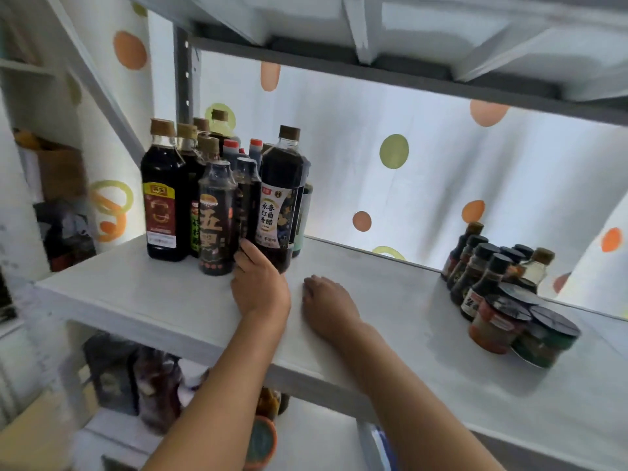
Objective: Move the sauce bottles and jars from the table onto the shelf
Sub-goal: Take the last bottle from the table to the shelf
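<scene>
Left hand (260, 287) at base of vinegar bottle (277, 198), grip loose, fingers touching it; full clasp cannot be told. Right hand (328, 305) flat on shelf (170, 300), grip holding nothing. Bottle cluster (176, 188) stands shelf-left; small bottles and jars (503, 297) shelf-right.

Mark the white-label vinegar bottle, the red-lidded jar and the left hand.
white-label vinegar bottle (276, 212): head view, on its front label.
red-lidded jar (496, 329): head view, on its side wall, below the dark lid top.
left hand (260, 283): head view, on the back of the hand.
</scene>
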The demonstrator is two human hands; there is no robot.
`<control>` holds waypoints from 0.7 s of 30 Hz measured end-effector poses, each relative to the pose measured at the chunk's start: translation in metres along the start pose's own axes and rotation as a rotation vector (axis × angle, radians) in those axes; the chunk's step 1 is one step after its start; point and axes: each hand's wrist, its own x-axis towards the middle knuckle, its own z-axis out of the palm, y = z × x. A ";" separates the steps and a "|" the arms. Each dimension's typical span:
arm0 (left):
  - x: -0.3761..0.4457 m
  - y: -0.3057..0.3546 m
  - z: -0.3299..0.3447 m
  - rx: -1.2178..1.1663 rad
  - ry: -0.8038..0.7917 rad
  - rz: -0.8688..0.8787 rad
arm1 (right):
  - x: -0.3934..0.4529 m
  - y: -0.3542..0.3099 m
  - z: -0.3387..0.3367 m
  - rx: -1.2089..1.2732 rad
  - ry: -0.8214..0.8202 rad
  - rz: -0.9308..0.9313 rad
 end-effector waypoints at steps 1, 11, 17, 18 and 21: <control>-0.010 -0.002 -0.007 0.053 -0.029 0.004 | -0.010 0.002 -0.001 -0.062 -0.065 -0.029; -0.159 -0.032 -0.049 0.217 -0.114 0.370 | -0.143 0.017 -0.011 -0.291 0.041 -0.286; -0.279 -0.062 -0.056 0.306 -0.022 0.270 | -0.242 0.052 0.039 -0.116 0.092 -0.499; -0.304 -0.068 -0.061 0.266 -0.011 0.228 | -0.261 0.052 0.048 -0.063 0.020 -0.520; -0.378 -0.089 -0.085 0.253 -0.006 0.128 | -0.325 0.042 0.069 0.025 -0.081 -0.679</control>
